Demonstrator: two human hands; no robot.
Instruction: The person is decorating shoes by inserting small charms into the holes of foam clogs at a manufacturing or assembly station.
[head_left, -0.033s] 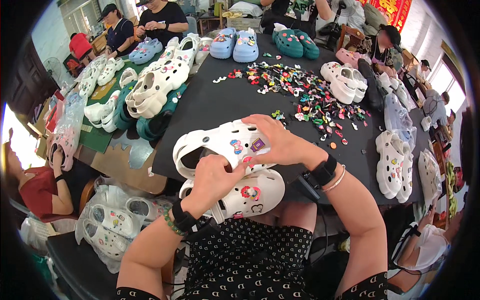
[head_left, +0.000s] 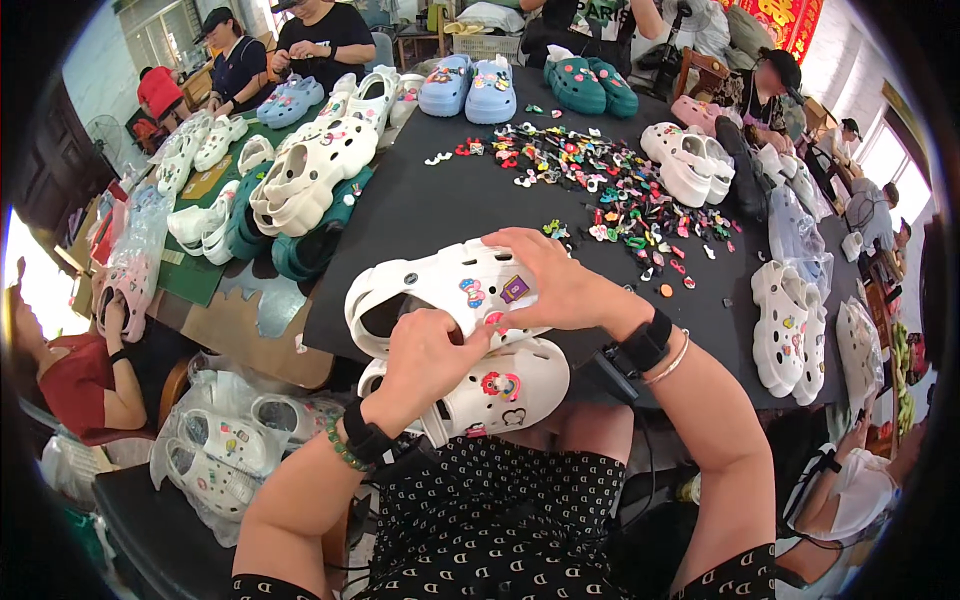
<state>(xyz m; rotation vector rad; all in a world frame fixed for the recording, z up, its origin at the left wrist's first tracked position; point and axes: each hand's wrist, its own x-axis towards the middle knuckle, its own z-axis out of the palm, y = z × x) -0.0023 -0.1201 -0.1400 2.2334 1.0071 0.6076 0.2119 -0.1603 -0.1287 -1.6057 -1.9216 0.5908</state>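
A white clog [head_left: 430, 268] lies on its side at the near edge of the black table, its upper dotted with shoe charms. My left hand [head_left: 425, 350] reaches into its opening; the fingers are hidden inside and the thumb presses near a round pink charm [head_left: 495, 319]. Over the toe curls my right hand [head_left: 555, 285], gripping the shoe, with its thumb at the same pink charm. Beside my right fingers is a purple charm [head_left: 514, 289], next to a blue and pink one [head_left: 472, 292]. Just below sits a second white clog [head_left: 535, 385], bearing a red-haired figure charm [head_left: 500, 385].
Loose charms [head_left: 620, 190] are heaped across the black table [head_left: 400, 200]. White clogs [head_left: 780, 325] stand at the right, blue clogs [head_left: 470, 90] and green clogs [head_left: 590, 85] at the back. More clogs [head_left: 315, 170] crowd the left side. Bagged clogs [head_left: 225, 450] lie at lower left. Other people work around.
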